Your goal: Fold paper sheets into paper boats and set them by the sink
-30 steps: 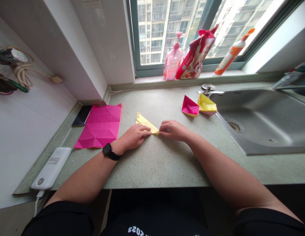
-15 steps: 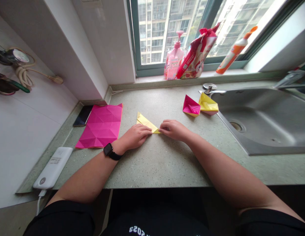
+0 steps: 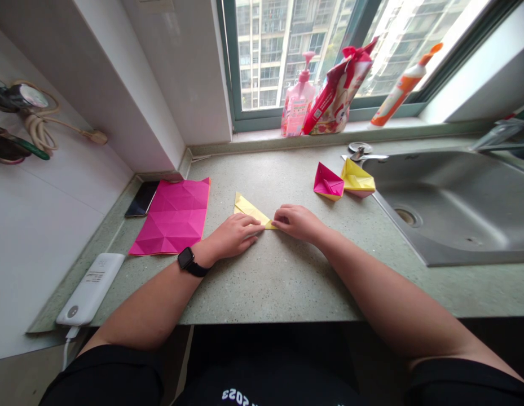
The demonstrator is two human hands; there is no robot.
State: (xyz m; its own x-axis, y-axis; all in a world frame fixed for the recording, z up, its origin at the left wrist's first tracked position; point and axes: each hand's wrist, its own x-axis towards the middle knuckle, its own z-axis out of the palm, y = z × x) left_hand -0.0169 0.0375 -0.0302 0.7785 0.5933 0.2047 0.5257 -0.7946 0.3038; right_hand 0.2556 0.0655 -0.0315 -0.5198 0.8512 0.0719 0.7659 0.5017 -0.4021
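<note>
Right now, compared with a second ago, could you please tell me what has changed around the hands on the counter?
The right hand has slid slightly left, its fingers now lying over the right corner of the yellow paper triangle. The left hand has barely shifted at the triangle's lower edge. Nothing was let go. The creased pink paper sheet, pink paper boat and yellow paper boat stayed as they were.

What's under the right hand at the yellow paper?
The right hand lies over the right tip of the folded yellow paper triangle. A sliver of yellow shows beside its fingers, on the speckled countertop. The paper's end beneath them is covered.
</note>
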